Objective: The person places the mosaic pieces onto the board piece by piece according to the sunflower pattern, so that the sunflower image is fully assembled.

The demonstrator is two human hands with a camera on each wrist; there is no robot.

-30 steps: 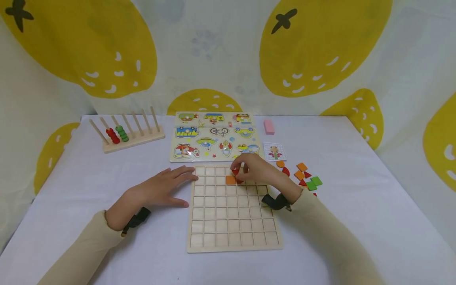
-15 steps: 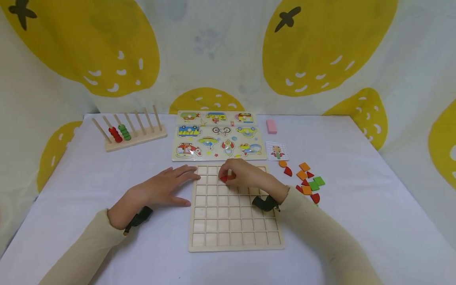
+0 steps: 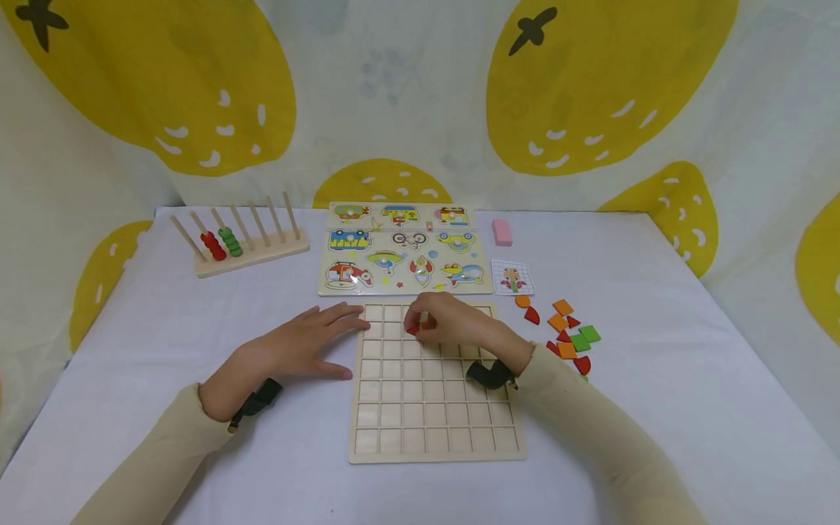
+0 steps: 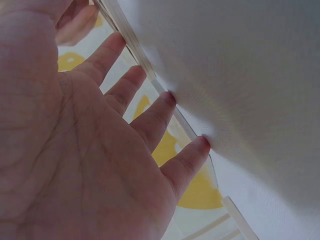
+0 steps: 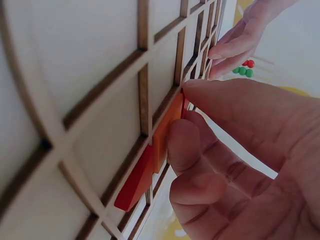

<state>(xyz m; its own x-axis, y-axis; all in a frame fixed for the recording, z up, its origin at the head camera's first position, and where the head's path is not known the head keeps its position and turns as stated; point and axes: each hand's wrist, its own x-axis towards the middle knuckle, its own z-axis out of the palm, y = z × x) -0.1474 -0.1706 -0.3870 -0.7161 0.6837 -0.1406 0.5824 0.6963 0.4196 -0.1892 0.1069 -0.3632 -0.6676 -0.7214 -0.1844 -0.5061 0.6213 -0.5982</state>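
Observation:
A wooden grid board [image 3: 433,408] lies on the white table in front of me. My right hand [image 3: 446,321] is over its top rows and its fingertips [image 5: 185,135] pinch a red piece [image 3: 412,329] down at a cell. In the right wrist view the red piece [image 5: 134,182] sits beside an orange piece [image 5: 167,127] in the grid. My left hand [image 3: 298,348] lies flat on the table with straight fingers [image 4: 150,120] touching the board's left edge [image 4: 150,70].
Loose orange, red and green pieces [image 3: 566,332] lie right of the board, with a small pattern card [image 3: 512,278] behind them. A vehicle peg puzzle [image 3: 402,248], a pink block [image 3: 502,231] and a wooden peg rack with red and green beads [image 3: 239,237] stand farther back.
My right hand moved left along the board's top rows with the red piece, covering the orange piece that showed a second ago. The left hand stayed put.

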